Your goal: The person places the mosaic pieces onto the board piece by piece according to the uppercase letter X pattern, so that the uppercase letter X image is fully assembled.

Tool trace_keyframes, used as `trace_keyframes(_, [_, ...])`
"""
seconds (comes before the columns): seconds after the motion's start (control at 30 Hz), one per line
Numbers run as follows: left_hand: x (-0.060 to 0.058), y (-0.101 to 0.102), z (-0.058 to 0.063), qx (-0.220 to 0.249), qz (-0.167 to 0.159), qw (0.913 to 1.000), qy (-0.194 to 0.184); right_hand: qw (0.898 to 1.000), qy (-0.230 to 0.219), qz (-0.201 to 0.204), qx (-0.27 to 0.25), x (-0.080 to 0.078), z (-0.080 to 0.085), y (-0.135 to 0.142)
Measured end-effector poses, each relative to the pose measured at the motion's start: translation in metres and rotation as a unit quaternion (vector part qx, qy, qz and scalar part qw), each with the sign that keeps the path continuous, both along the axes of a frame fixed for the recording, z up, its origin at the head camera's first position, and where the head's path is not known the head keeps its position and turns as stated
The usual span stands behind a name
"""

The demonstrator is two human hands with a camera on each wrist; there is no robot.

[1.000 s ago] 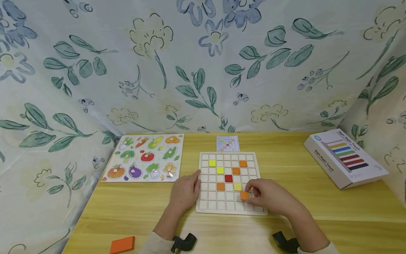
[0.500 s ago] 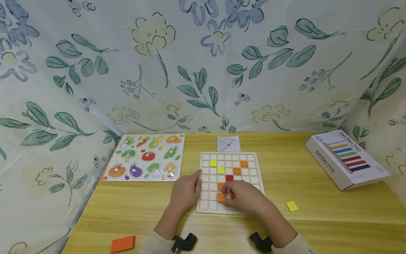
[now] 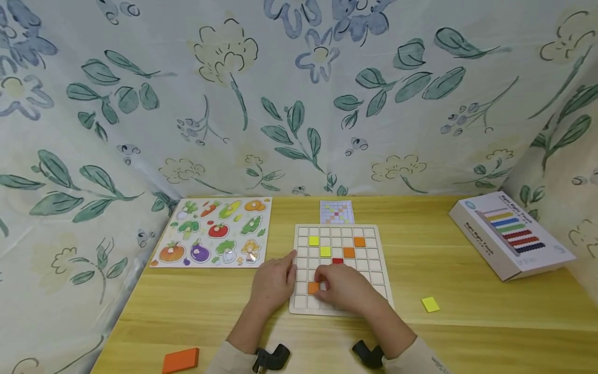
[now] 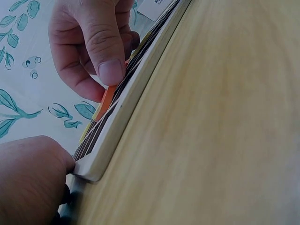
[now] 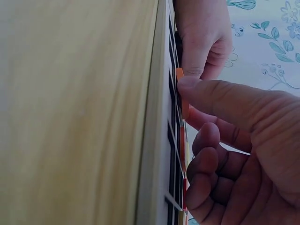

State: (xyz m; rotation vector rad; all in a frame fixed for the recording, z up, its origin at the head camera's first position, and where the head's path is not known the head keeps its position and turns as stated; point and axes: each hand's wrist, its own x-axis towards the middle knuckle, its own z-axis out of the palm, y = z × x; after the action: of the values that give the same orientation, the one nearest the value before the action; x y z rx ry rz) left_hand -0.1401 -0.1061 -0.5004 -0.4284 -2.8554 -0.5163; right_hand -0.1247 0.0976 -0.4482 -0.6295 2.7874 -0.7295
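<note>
My right hand (image 3: 348,288) pinches a small square orange tile (image 3: 313,288) between thumb and forefinger, over the lower left cells of the wooden grid board (image 3: 293,305). In the right wrist view the thumb lies on the orange tile (image 5: 185,103), close over the grid. My left hand (image 3: 272,283) touches the board's left edge with forefinger and thumb. Two yellow tiles (image 3: 325,251), two orange tiles (image 3: 349,252) and a partly covered red tile (image 3: 337,261) sit in cells. The right hand hides cells in the lower middle.
A pattern card (image 3: 336,212) lies behind the board. To the left is a vegetable puzzle board (image 3: 154,254); a white box (image 3: 486,249) stands at right. A loose yellow tile (image 3: 430,304) and an orange block (image 3: 181,360) lie on the table (image 3: 467,343).
My right hand has moved left across the board with the orange tile, from the lower right cells to the lower left. A yellow tile on the table came into view. The left hand stays put.
</note>
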Motion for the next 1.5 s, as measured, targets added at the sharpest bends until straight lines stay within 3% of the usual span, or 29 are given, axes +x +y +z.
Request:
trace_keyframes(0.27, [0.000, 0.000, 0.000, -0.002, -0.001, 1.0000, 0.005, 1.000, 0.000, -0.003, 0.000, 0.000, 0.001, 0.000])
trace_keyframes(0.63, [0.001, 0.000, 0.001, 0.000, 0.004, 1.0000, 0.003, 0.998, -0.036, -0.044, -0.017, 0.003, 0.011, 0.020])
trace_keyframes(1.07, [0.001, 0.000, 0.001, -0.007, 0.003, 0.9999, 0.010, 0.987, -0.108, -0.117, -0.036, 0.005, 0.018, 0.069])
trace_keyframes(1.5, [0.001, 0.000, 0.000, -0.003, 0.003, 0.9999, 0.012, 0.983, -0.128, -0.116, -0.060, 0.016, 0.020, 0.137])
